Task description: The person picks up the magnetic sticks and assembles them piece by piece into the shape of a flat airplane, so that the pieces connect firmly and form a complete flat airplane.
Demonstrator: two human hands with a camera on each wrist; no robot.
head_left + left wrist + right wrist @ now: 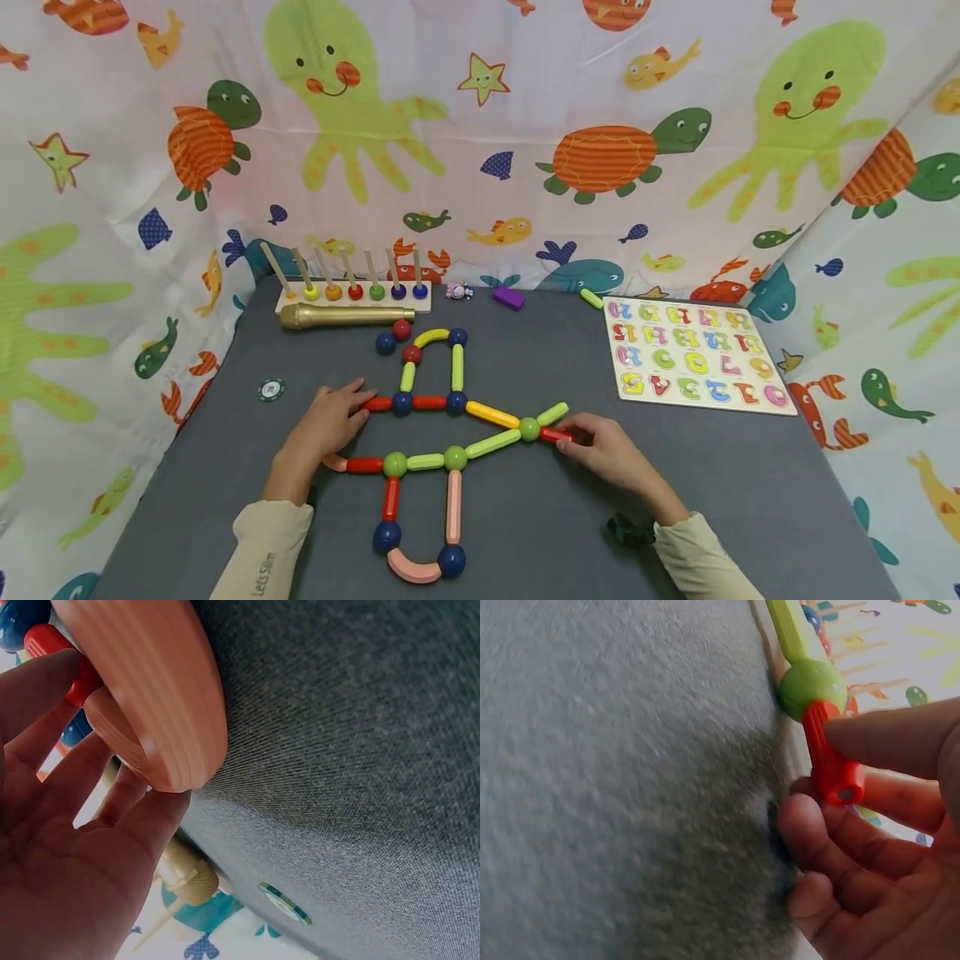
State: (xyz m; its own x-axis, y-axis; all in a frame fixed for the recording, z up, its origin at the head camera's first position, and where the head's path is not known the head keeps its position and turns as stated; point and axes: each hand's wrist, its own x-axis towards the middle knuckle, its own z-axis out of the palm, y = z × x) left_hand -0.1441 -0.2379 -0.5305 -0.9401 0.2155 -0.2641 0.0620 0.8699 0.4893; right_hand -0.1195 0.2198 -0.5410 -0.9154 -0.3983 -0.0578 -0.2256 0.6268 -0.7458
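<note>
Magnetic rods and balls form a fish-like outline on the grey tabletop. At its left end, my left hand holds curved salmon-coloured rods; its thumb lies against a short red rod. The palm hides part of this join in the head view. At the right end, my right hand pinches another red rod between thumb and fingers. That rod touches a green ball, from which a light-green rod also sticks out. A yellow rod meets the same ball.
Behind stand a wooden peg board with coloured rings and a gold microphone. Loose red and blue balls lie nearby. A poker chip is far left, a number puzzle board right, a purple block at back.
</note>
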